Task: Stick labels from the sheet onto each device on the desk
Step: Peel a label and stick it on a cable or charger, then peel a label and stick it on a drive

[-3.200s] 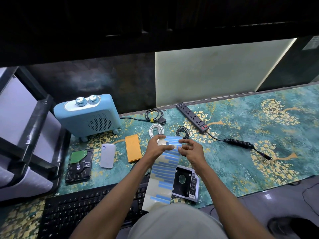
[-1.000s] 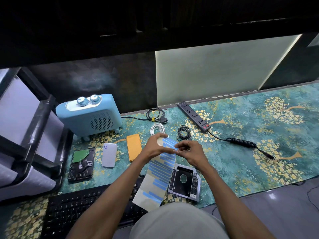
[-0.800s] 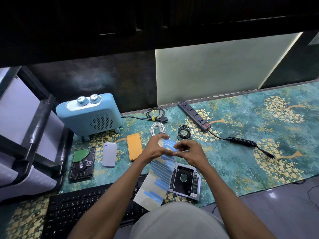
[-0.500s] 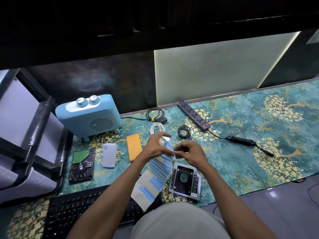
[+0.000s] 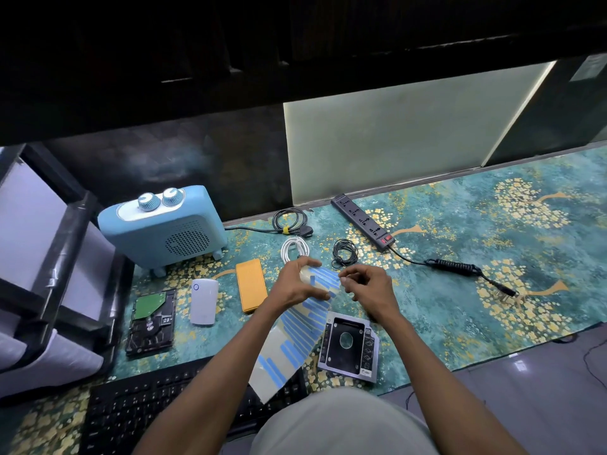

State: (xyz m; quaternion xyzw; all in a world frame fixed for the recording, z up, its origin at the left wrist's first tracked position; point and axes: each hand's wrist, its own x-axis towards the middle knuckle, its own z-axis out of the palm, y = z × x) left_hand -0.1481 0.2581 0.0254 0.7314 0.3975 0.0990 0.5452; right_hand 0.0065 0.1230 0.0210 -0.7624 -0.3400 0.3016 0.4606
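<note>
Open bench (image 5: 460, 310) lies right of the drive caddy (image 5: 349, 344), crossed only by the power strip (image 5: 363, 221) cord. Left side is crowded: heater (image 5: 164, 229), orange case (image 5: 251, 284), white device (image 5: 204, 300), hard drive (image 5: 151, 318), keyboard (image 5: 147, 412) stand close together

teal floral desk mat (image 5: 460, 310), dark wall (image 5: 164, 165), pale panel (image 5: 394, 133)

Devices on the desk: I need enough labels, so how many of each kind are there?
Heater: 1
Hard drive: 1
White device: 1
Orange device: 1
Drive caddy: 1
Power strip: 1
Keyboard: 1
Coiled cables: 3
Total: 10
</note>
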